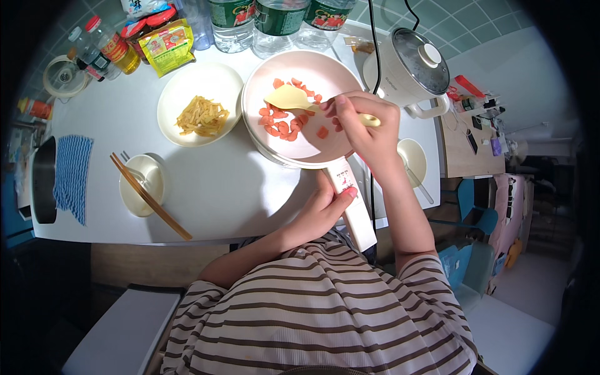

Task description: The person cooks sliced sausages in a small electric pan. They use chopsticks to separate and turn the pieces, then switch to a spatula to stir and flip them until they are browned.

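Note:
A white electric frying pan (328, 70) stands on the counter, with pinkish-red slices (281, 127), apparently sausage, scattered over its base. My left hand (323, 206) grips the pan's white handle (358, 220), thumb on top beside the printed control panel. In my right hand (368, 117) is a pale yellow spatula (287, 97); its blade rests among the slices. Left of the pan, close to its rim, a white plate (176, 84) carries a heap of yellowish cooked strips (202, 116), likely potato.
Wooden chopsticks (152, 199) lie across a small bowl (140, 208) holding a fork. Another bowl (417, 152) with a spoon sits at right, near a lidded electric pot (398, 75). Large water bottles (281, 28) line the back. A black cord (373, 47) runs past the pan. A blue cloth (74, 176) lies by the sink (43, 183).

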A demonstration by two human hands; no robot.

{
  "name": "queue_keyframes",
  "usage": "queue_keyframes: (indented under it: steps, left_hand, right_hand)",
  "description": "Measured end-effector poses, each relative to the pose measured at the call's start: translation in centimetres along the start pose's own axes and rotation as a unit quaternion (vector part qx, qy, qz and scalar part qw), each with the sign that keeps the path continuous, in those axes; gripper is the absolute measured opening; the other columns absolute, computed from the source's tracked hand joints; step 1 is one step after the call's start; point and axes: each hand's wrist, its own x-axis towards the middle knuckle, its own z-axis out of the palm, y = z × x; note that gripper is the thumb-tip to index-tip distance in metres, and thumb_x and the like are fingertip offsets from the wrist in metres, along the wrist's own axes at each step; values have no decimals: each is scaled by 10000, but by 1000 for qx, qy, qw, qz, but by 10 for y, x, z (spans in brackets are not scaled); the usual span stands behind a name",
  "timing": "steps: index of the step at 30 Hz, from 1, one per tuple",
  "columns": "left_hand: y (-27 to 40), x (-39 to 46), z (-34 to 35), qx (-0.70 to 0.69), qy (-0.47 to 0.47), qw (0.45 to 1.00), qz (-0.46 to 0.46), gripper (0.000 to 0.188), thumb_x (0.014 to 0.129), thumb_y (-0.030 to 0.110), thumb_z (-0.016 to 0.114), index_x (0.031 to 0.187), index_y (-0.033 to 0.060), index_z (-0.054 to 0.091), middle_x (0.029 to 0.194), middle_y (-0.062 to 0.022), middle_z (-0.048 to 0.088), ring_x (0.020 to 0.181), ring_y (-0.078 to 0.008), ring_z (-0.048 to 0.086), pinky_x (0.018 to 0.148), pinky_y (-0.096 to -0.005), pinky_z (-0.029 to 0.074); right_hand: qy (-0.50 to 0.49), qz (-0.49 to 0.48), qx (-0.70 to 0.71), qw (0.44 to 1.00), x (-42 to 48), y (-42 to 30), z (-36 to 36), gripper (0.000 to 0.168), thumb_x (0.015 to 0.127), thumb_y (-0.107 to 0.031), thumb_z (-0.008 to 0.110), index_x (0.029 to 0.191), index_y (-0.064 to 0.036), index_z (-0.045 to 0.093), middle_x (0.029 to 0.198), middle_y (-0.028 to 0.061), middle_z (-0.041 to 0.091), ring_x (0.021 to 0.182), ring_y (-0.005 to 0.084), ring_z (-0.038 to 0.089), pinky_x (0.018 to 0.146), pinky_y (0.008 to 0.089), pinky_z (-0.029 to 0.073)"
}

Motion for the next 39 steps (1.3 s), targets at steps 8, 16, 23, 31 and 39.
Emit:
queue_keyframes:
  steps: [8,16,23,31,39]
  left_hand:
    - [-2,1,-3,-15,-14,1000,-9,557,1045,166,539,1402,-45,168,1098,-104,547,930,-123,551,784,-296,484]
    - [-1,0,-4,-8,-16,1000,-1,502,1049,162,527,1386,-39,215,1104,-94,536,945,-125,545,812,-305,478]
    - [-4,0,-3,3,-1,1000,12,462,1051,163,515,1381,13,228,1072,-75,537,835,-95,502,710,-262,435]
    - [-5,0,-1,-6,-1,1000,1,495,1064,186,481,1434,104,163,955,-22,515,604,-25,412,498,-186,342]
    - [-8,2,-2,11,0,1000,6,395,1063,194,483,1348,105,224,952,-29,515,604,-30,417,497,-187,344]
  right_hand:
    - [-33,-18,-19,999,-15,-5,-13,265,988,-54,592,818,102,723,814,137,736,636,137,673,558,243,525]
    - [-40,13,-49,998,-19,-5,-6,224,925,-85,644,774,49,738,741,141,724,648,202,691,612,288,536]
    - [-29,-9,-59,998,-19,-7,-5,195,911,-73,653,778,33,747,730,144,726,641,225,705,618,303,544]
    - [-2,-13,-15,1000,-20,-14,-25,329,1004,-97,572,770,94,704,764,128,717,589,123,644,521,232,506]
    - [-22,-8,-30,999,-16,-13,-21,314,994,-86,575,773,92,711,764,126,724,595,127,650,526,238,509]
